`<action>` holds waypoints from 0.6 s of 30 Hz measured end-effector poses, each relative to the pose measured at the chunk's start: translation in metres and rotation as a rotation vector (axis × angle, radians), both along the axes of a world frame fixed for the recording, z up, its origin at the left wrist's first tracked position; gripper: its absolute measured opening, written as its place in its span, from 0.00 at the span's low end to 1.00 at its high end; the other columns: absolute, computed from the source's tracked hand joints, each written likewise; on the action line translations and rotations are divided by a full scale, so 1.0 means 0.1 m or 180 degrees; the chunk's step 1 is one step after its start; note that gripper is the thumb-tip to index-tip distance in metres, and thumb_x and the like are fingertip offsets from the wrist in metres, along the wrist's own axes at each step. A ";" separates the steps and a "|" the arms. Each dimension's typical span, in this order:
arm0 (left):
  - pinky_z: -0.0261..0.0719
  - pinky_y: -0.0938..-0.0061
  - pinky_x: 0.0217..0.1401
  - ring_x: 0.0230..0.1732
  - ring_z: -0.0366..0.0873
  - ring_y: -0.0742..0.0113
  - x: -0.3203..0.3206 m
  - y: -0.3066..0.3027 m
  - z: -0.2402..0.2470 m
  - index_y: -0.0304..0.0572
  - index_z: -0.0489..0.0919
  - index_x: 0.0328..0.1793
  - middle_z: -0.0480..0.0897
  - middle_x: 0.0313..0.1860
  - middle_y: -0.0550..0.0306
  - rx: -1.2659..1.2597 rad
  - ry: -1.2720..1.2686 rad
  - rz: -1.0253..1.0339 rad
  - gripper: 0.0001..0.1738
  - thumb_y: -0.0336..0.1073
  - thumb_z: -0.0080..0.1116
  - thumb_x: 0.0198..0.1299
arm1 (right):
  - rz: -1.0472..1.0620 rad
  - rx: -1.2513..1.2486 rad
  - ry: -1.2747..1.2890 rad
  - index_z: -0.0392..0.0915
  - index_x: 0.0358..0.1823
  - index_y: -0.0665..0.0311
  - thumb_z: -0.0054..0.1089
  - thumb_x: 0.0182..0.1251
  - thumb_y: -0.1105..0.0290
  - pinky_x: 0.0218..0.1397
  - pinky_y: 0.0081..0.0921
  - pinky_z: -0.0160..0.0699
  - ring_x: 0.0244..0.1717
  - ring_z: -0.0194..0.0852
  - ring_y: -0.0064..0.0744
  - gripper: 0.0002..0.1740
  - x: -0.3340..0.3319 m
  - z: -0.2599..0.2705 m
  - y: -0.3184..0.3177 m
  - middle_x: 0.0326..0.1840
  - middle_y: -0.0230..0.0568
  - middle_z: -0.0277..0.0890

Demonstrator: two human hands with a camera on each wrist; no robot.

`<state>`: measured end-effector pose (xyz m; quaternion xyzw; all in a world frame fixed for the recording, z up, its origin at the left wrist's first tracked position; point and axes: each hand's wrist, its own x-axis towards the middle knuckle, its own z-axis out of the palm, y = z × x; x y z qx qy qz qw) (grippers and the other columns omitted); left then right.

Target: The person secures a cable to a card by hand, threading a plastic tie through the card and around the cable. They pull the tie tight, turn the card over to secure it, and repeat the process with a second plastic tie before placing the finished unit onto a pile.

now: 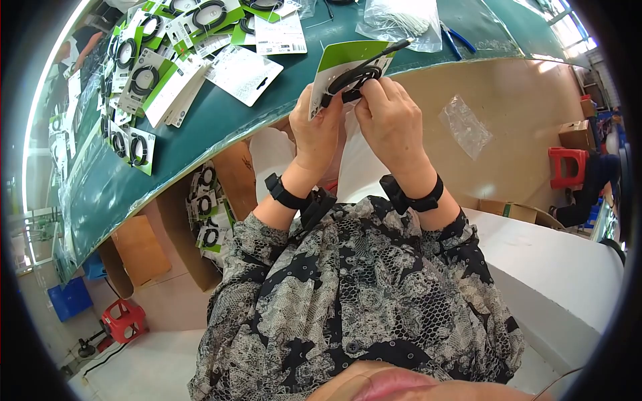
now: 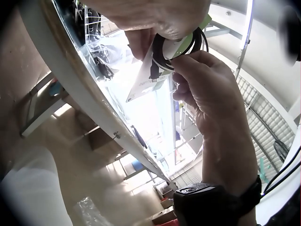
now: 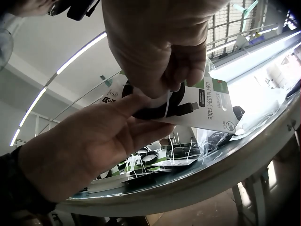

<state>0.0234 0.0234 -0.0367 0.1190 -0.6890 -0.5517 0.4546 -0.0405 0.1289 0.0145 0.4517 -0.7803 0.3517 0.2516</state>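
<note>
In the head view my left hand [image 1: 314, 137] grips a green-and-white packaging card [image 1: 328, 63] by its lower side. A coiled black USB-C cable [image 1: 344, 80] lies against the card, with one plug end sticking out past the top edge. The right wrist view shows a thin white cable tie [image 3: 167, 104] round the coil, beside a plug [image 3: 186, 108] and the printed card face. My right hand [image 1: 391, 120] has its fingers curled at the coil, pinching where the tie runs up into them. Its fingertips are partly hidden by the cable.
Many carded cables [image 1: 144, 80] are heaped on the green table [image 1: 200, 137], left of the hands. At the back lie a bag of white ties [image 1: 408, 23] and blue-handled pliers [image 1: 458, 41]. A box of carded cables [image 1: 207, 207] stands below; red stools [image 1: 567, 167] are farther off.
</note>
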 end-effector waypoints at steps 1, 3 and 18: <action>0.76 0.77 0.35 0.33 0.79 0.70 0.00 0.00 0.00 0.33 0.78 0.46 0.82 0.36 0.54 -0.0001 0.0004 -0.0006 0.10 0.23 0.59 0.57 | -0.0004 0.0000 0.0005 0.69 0.28 0.64 0.57 0.51 0.81 0.32 0.37 0.73 0.30 0.72 0.44 0.06 0.00 -0.01 0.00 0.24 0.42 0.67; 0.76 0.77 0.35 0.34 0.79 0.70 0.00 0.00 0.01 0.32 0.78 0.46 0.83 0.36 0.54 -0.0010 -0.0065 0.0028 0.10 0.23 0.59 0.58 | -0.0005 -0.0005 0.0012 0.68 0.28 0.64 0.57 0.51 0.81 0.32 0.37 0.73 0.30 0.72 0.44 0.07 -0.01 -0.03 -0.01 0.24 0.42 0.67; 0.78 0.79 0.39 0.36 0.80 0.72 0.03 0.06 0.12 0.31 0.77 0.50 0.83 0.38 0.54 0.0145 -0.0199 -0.0064 0.12 0.24 0.57 0.59 | 0.0002 0.0036 -0.0045 0.69 0.29 0.64 0.60 0.53 0.79 0.32 0.35 0.73 0.30 0.74 0.43 0.07 -0.04 -0.05 0.01 0.26 0.41 0.70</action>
